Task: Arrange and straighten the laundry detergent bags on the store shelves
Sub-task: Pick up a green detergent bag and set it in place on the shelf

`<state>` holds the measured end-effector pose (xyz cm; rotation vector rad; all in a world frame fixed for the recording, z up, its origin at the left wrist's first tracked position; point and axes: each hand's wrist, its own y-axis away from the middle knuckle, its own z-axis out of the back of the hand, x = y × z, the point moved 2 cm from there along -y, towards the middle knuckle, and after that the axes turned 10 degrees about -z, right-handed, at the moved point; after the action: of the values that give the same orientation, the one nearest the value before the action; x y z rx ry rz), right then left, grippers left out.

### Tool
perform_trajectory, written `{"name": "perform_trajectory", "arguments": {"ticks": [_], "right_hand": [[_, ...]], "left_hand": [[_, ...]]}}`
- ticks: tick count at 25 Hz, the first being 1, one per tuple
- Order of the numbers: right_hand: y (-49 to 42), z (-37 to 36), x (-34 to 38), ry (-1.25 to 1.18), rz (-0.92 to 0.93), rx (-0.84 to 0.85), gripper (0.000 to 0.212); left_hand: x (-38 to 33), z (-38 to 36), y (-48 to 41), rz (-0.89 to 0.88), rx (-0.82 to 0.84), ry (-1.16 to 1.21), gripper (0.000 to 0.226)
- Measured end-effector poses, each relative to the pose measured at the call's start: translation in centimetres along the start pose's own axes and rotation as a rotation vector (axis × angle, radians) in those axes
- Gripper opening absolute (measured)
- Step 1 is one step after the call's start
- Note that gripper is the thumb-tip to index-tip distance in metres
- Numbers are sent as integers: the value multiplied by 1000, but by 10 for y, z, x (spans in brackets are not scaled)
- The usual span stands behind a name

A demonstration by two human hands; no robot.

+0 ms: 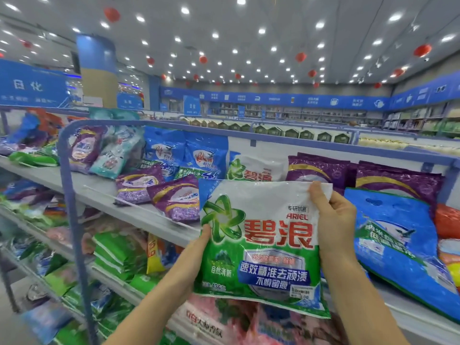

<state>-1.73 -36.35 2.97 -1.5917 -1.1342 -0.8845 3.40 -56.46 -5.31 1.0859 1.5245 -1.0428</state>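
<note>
I hold a white and green Ariel detergent bag (261, 245) upright in front of the top shelf (139, 210). My left hand (193, 255) grips its left edge from behind. My right hand (334, 220) pinches its upper right corner. Behind it on the shelf stands another white and green bag (254, 168). Two purple bags (321, 169) lean upright at the right, and two small purple bags (174, 197) lie flat at the shelf's front. Blue bags (186, 153) stand at the back, and a large blue bag (395, 245) lies tilted to the right.
A blue metal frame post (74, 215) rises at the left of the shelf. Lower shelves hold green bags (117, 255) and pink packs (224, 317). More purple and teal bags (99, 150) lean at the far left. An orange bag (448, 220) sits at the right edge.
</note>
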Motion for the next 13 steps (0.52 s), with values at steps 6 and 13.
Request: {"name": "perform_trajectory", "arguments": {"ticks": [6,13], "right_hand": [[-96,-55,-12,81,58,-23,35],[-192,-66,-51,107,-113,-79,27]], "left_hand": [[-25,3,-120,-179,-154,-67,61],[-43,0,-227,-453,-154,-220,47]]}}
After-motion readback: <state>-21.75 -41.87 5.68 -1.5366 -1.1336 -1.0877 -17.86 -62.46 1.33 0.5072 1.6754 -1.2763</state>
